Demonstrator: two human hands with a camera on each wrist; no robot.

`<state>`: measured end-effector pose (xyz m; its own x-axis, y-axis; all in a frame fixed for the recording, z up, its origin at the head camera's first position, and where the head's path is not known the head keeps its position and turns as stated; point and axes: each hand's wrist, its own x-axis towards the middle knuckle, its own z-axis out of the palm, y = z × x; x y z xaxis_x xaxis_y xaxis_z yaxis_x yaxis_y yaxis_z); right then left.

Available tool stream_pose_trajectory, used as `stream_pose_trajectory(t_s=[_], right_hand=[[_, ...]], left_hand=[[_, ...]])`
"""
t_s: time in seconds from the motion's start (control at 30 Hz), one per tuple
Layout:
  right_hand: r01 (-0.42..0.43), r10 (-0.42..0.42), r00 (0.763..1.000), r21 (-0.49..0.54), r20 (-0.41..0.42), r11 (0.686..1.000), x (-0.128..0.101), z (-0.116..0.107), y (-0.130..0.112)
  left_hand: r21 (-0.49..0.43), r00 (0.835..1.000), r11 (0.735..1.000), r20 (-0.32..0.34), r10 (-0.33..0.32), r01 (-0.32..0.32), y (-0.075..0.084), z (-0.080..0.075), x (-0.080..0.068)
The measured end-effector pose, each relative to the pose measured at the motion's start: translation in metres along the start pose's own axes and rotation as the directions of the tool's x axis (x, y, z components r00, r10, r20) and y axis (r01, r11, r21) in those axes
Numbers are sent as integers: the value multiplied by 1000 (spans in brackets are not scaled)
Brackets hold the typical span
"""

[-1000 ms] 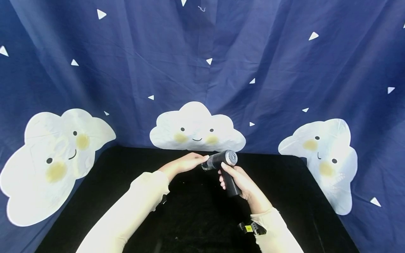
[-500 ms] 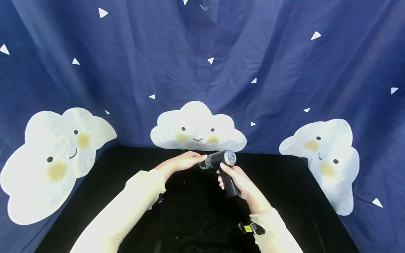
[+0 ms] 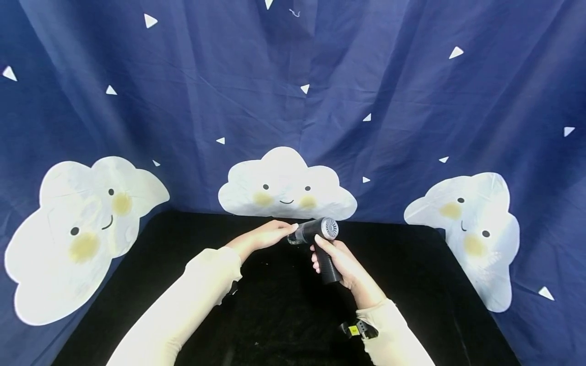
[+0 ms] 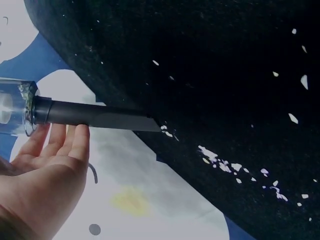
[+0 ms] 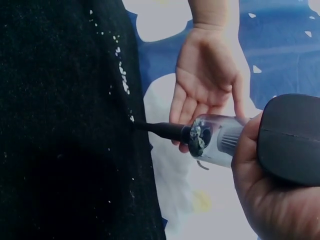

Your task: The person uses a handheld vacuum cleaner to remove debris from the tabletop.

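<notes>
Handheld vacuum (image 3: 313, 230): black body, vented silver end, grip held by right hand (image 3: 341, 262). Clear cup (image 5: 219, 136) has debris (image 5: 199, 137) inside. Left hand (image 3: 263, 236) touches black nozzle (image 4: 95, 116), slanted tip at white scraps (image 4: 225, 166) strewn on black surface (image 3: 274, 310).

Scraps (image 4: 225, 167) lie on the table (image 3: 284, 315) before the curtain (image 3: 256, 76).

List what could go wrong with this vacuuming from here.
Scraps sit in the clear bin near the nozzle, so it might clog there. The nozzle's tip could push loose bits across the black surface instead of lifting them. Other bits are scattered farther off and may be missed.
</notes>
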<state>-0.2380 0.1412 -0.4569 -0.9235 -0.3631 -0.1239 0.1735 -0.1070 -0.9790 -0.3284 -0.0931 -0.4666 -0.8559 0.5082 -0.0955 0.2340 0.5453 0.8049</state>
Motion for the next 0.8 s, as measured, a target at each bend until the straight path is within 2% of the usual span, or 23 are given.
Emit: stream_pose_trajectory(t_s=[0.4, 0.63, 0.8], right_hand=[[-13, 12, 998, 17, 66, 1000, 3, 3, 1], [27, -27, 999, -1, 29, 1000, 4, -1, -6], [9, -9, 1000, -9, 14, 1000, 8, 0, -5]], left_hand=[[79, 1000, 997, 21, -21, 20, 1, -13, -12], [73, 1000, 997, -19, 16, -14, 3, -11, -1], [24, 1000, 1000, -27, -2, 3, -1, -6, 3]])
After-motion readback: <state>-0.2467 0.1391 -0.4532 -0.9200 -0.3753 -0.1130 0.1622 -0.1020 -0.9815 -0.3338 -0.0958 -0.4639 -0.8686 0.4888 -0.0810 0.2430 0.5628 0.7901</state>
